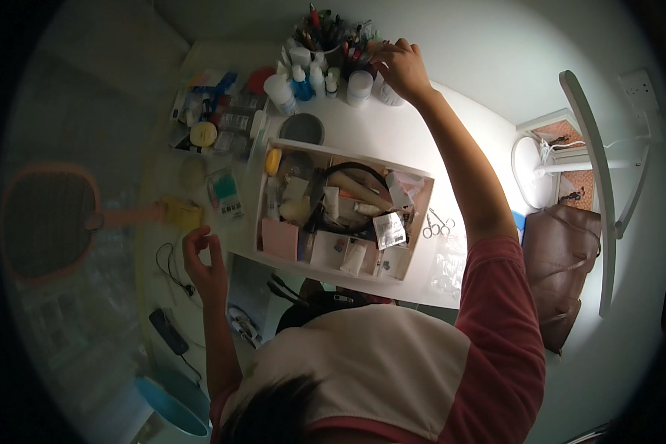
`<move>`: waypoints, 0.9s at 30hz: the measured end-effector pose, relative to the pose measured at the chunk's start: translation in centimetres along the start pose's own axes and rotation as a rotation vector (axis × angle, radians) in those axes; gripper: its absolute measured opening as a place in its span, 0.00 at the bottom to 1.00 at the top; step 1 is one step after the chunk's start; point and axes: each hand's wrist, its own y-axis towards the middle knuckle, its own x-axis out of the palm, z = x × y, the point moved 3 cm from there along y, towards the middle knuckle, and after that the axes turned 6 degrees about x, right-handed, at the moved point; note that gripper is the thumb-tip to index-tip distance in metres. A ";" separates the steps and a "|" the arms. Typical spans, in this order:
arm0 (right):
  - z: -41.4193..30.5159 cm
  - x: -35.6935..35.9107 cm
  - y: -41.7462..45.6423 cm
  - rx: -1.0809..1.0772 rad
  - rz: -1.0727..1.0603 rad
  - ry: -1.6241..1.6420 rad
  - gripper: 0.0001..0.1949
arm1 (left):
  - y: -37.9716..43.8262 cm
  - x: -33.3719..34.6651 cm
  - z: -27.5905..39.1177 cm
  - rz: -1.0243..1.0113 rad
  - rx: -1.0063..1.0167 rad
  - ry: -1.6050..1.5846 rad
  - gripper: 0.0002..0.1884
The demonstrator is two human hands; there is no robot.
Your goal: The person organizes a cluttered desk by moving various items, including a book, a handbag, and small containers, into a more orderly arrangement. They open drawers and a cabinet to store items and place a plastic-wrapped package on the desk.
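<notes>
My right hand (404, 66) reaches to the back of the white desk (355, 125). Its bent fingers are at the right edge of a dark cup of pens (356, 51); whether they grip something is hidden. Below that hand stands a white container (390, 94), with a white-lidded jar (360, 87) to its left. My left hand (206, 263) hovers over the left side, fingers loosely curled, a gap inside them and nothing held. Before me lies a shallow white organizer tray (333, 271) with a black headband (386, 176), tubes (355, 258), a pink pad (279, 240) and a white printed packet (390, 230).
Scissors (438, 225) and clear plastic bags (448, 266) lie right of the tray. A white desk lamp (588, 166) and brown leather bag (566, 266) stand farther right. Bottles (301, 83) crowd the back. Leftward are a box of toiletries (258, 133) and an orange-framed racket (53, 222).
</notes>
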 end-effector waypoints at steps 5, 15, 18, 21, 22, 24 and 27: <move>-0.4 -2.0 -0.3 0.038 0.054 0.027 0.06 | -1.0 -1.4 -0.3 0.014 0.005 0.017 0.10; -6.7 -11.1 -21.4 0.673 0.053 0.472 0.06 | -6.0 -3.2 -4.0 -0.090 -0.268 -0.216 0.08; -11.4 -11.2 -25.5 0.682 -0.052 0.550 0.06 | -7.6 -3.0 -4.3 -0.150 -0.276 -0.295 0.08; -15.7 -10.7 -25.4 0.546 -0.153 0.468 0.11 | -8.6 -2.7 -4.3 -0.207 -0.245 -0.337 0.08; -16.9 -10.3 -24.4 0.458 -0.155 0.475 0.17 | -8.9 -2.7 -4.3 -0.223 -0.235 -0.356 0.08; -19.2 -9.4 -22.0 0.242 -0.151 0.292 0.26 | -9.3 -2.7 -4.2 -0.223 -0.193 -0.380 0.07; -21.6 -7.0 -18.2 0.069 -0.182 0.229 0.27 | -10.0 -3.1 -4.1 -0.193 -0.135 -0.384 0.05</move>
